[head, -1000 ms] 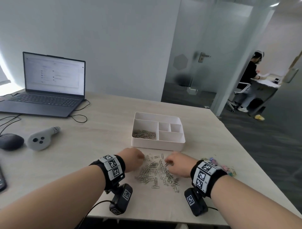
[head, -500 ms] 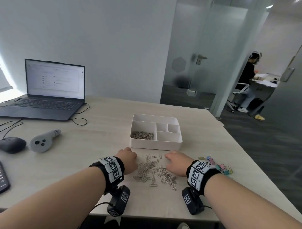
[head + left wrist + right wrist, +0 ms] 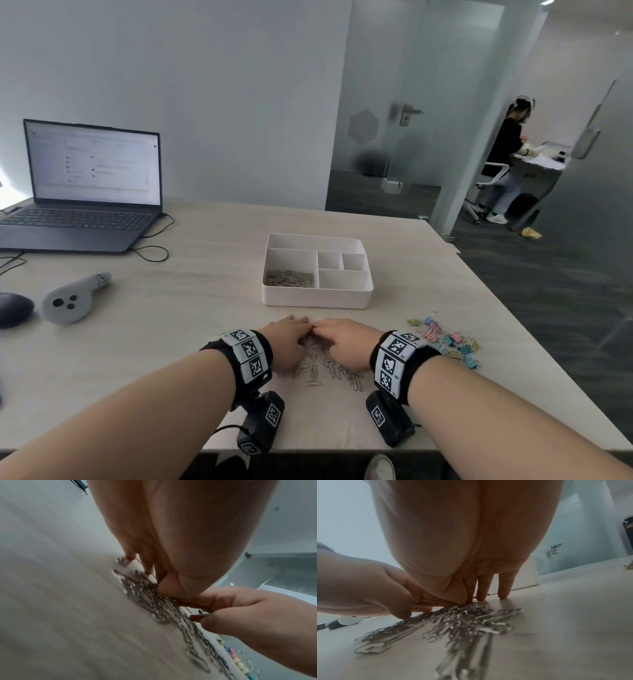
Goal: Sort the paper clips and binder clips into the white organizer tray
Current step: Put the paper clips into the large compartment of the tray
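We have brought our two hands together over the loose paper clips [image 3: 322, 363] near the front edge of the surface [image 3: 171, 308]. A second ago they sat apart at either side of the pile with clips showing between them; now the left hand [image 3: 289, 342] and the right hand [image 3: 346, 341] meet at the fingertips, and most of the pile lies hidden beneath them, only its near fringe showing towards us.

From the left wrist, our left thumb and fingers [image 3: 149, 568] curl down onto the heap and press its far side. From the right wrist, our right fingers [image 3: 504, 588] reach down straight to the surface just behind the clips, with the thumb tucked against them. We cannot tell whether either grip has actually closed on any clips; the fingers are bunched around the pile and touching it.

The white organizer tray [image 3: 317, 301] stands just beyond our hands, towards the middle of the surface. Its large left compartment holds a heap of sorted paper clips [image 3: 289, 278]. The coloured binder clips [image 3: 448, 341] lie scattered just right of our right wrist, near the right edge, as before.

An open laptop [image 3: 85, 192] sits at the far left corner, with a grey controller [image 3: 73, 303] and a dark mouse [image 3: 13, 308] along the left edge.
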{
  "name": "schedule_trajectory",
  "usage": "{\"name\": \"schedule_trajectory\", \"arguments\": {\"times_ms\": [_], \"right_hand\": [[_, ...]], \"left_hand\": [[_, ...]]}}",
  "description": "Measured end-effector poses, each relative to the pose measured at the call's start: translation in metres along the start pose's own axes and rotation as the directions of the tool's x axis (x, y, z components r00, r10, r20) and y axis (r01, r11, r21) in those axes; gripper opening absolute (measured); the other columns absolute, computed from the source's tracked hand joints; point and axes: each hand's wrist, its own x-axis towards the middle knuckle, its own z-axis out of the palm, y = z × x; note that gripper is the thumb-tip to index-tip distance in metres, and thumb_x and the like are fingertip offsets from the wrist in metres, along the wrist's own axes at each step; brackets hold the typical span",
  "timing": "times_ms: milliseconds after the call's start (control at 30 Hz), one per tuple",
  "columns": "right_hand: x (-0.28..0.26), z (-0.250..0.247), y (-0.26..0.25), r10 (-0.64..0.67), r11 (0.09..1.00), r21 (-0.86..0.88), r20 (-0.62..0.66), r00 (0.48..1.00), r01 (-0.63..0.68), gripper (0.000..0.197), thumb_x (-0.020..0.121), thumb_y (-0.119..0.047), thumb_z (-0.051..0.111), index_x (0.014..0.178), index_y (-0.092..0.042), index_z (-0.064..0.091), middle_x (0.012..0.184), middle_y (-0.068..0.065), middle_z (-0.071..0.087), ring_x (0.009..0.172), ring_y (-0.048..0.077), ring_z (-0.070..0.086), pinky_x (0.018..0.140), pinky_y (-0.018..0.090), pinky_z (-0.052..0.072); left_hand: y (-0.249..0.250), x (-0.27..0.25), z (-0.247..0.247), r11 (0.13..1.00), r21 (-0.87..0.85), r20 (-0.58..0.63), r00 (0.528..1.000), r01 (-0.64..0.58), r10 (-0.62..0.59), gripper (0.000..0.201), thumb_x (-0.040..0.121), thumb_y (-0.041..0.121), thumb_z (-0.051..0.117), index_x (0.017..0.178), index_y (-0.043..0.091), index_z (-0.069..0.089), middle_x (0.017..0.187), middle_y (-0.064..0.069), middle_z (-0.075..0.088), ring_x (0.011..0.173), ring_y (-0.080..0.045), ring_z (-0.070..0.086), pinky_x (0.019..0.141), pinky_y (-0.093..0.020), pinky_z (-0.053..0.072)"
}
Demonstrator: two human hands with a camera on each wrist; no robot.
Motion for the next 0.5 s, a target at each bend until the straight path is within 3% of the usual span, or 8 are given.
{"name": "schedule_trajectory", "arguments": {"times_ms": [100,233,300,367,433,500], "right_hand": [[-0.009,0.002,0.006,-0.029,0.998,0.06,0.009,1.0,0.028,0.064,0.087,-0.001,0.046,0.149,-0.017,0.045,0.159,0.0,0.036,0.147,0.015,0.03,0.121,0.021,0.017],[-0.024,-0.006,0.009,-0.015,0.989,0.146,0.0,1.0,0.015,0.054,0.088,-0.008,0.052,0.14,-0.024,0.057,0.146,-0.006,0.054,0.134,0.011,0.047,0.114,0.022,0.033],[-0.032,-0.012,0.011,-0.003,0.991,0.131,-0.035,0.999,0.007,0.05,0.089,-0.026,0.064,0.139,-0.026,0.058,0.142,-0.007,0.055,0.13,0.011,0.05,0.11,0.024,0.036],[-0.038,-0.016,0.017,0.058,0.99,0.13,-0.036,0.998,-0.053,0.065,0.081,-0.045,0.076,0.14,-0.03,0.053,0.139,-0.007,0.052,0.123,0.011,0.053,0.104,0.027,0.041],[-0.042,-0.019,0.022,0.167,0.983,0.076,0.037,0.985,-0.17,0.084,0.071,-0.054,0.082,0.144,-0.033,0.045,0.135,-0.003,0.05,0.114,0.014,0.056,0.1,0.031,0.046],[-0.045,-0.019,0.025,0.247,0.968,0.026,0.12,0.962,-0.251,0.09,0.066,-0.056,0.085,0.142,-0.034,0.041,0.125,0.0,0.056,0.091,0.018,0.065,0.088,0.036,0.055]], "left_hand": [[-0.004,-0.012,0.0,0.998,-0.045,-0.015,0.999,-0.05,0.05,0.064,0.091,0.013,0.045,0.153,0.023,0.033,0.162,0.002,0.028,0.15,-0.018,0.022,0.123,-0.033,0.016],[-0.011,-0.024,0.0,0.987,-0.153,-0.084,0.996,-0.04,0.027,0.056,0.085,0.019,0.055,0.139,0.033,0.055,0.139,0.008,0.058,0.127,-0.014,0.054,0.108,-0.027,0.041],[-0.015,-0.026,-0.003,0.989,-0.149,-0.145,0.989,-0.01,-0.012,0.056,0.084,0.031,0.065,0.139,0.034,0.055,0.14,0.009,0.057,0.124,-0.012,0.055,0.106,-0.026,0.041],[-0.02,-0.027,-0.007,0.994,-0.1,-0.184,0.981,0.04,-0.058,0.069,0.078,0.052,0.072,0.141,0.033,0.051,0.143,0.009,0.05,0.129,-0.014,0.05,0.109,-0.031,0.04],[-0.025,-0.029,-0.01,0.992,-0.014,-0.152,0.981,0.122,-0.123,0.092,0.067,0.067,0.075,0.146,0.032,0.044,0.144,0.005,0.044,0.131,-0.019,0.047,0.109,-0.036,0.04],[-0.028,-0.031,-0.012,0.98,0.048,-0.093,0.978,0.193,-0.188,0.105,0.057,0.072,0.078,0.147,0.034,0.04,0.139,0.001,0.043,0.128,-0.023,0.048,0.106,-0.038,0.044]]}}
